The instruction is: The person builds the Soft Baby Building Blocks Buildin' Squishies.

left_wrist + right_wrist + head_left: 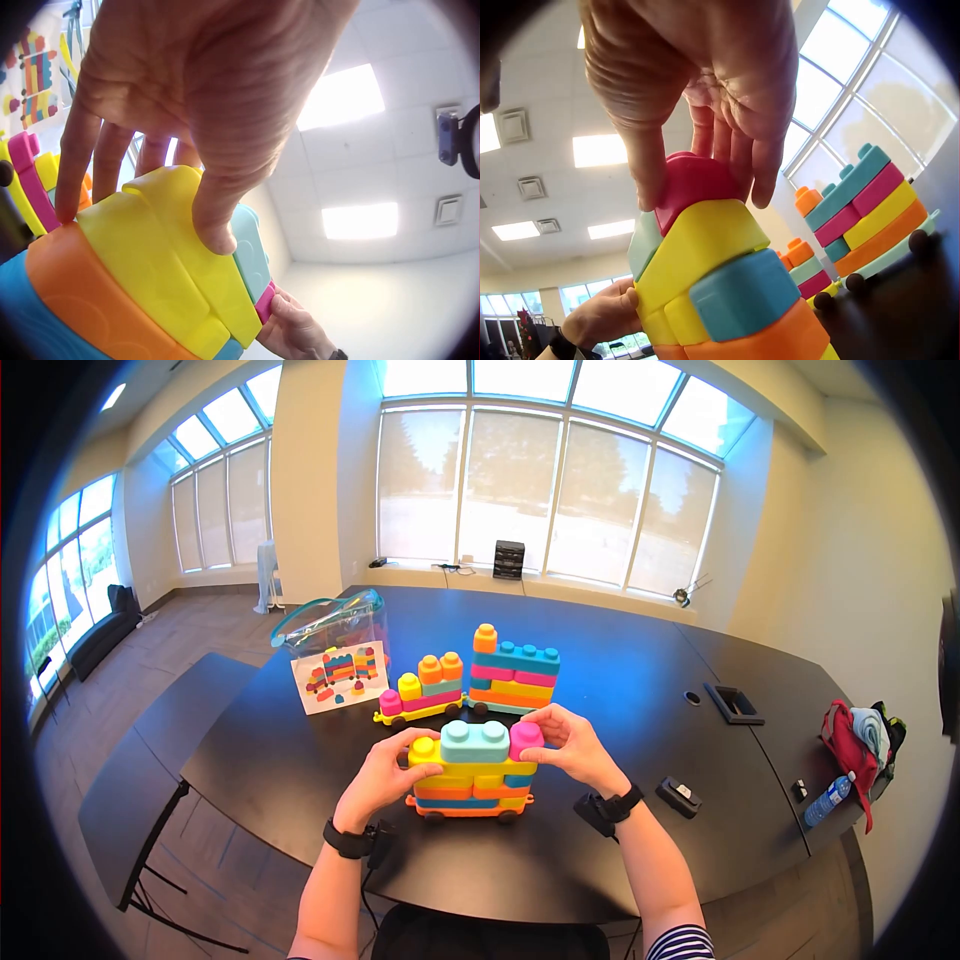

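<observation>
In front of me stands a wheeled toy wagon stacked with building blocks, an orange base [470,811] at its bottom. My right hand [578,748] pinches a pink block [525,738] at the top right corner, thumb on the near side and fingers behind. In the right wrist view that pink block [694,187] sits against the long yellow block under it. My left hand [383,778] grips the yellow blocks [161,247] at the wagon's left end, between thumb and fingers. A light teal block [475,742] sits on top between the two hands.
Behind the wagon stand two more block wagons, a low one [425,695] and a taller one [513,680]. A picture card [340,678] leans on a clear bag [335,625]. A black device [680,797], a water bottle [830,800] and a red bag [848,750] lie to the right.
</observation>
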`<action>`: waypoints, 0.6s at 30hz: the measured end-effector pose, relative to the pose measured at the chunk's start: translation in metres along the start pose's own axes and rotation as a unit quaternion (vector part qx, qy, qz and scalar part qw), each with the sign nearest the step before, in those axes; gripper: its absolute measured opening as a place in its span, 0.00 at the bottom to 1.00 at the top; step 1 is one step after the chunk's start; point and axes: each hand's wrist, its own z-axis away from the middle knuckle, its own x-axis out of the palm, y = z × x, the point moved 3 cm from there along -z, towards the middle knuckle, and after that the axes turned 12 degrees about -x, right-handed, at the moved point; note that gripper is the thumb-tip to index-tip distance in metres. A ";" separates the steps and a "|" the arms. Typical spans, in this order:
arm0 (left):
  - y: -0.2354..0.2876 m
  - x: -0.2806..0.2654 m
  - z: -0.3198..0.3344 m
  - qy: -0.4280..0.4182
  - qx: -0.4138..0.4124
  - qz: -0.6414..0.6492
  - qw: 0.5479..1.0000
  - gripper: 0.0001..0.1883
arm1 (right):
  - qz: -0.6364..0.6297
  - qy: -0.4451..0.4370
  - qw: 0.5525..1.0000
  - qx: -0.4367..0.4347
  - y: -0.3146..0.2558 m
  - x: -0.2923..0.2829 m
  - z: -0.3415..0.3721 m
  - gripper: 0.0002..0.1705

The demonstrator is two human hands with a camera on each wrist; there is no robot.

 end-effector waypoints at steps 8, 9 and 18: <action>-0.001 -0.001 0.000 0.004 0.009 -0.013 1.000 0.26 | 0.022 0.015 0.999 -0.020 0.002 0.005 0.005 0.29; -0.001 -0.001 -0.001 0.001 0.008 -0.012 1.000 0.26 | 0.032 0.008 0.999 -0.005 0.004 0.006 0.006 0.30; 0.032 0.026 -0.034 -0.066 0.093 -0.226 0.967 0.42 | 0.127 -0.019 0.991 0.042 0.040 -0.047 0.026 0.37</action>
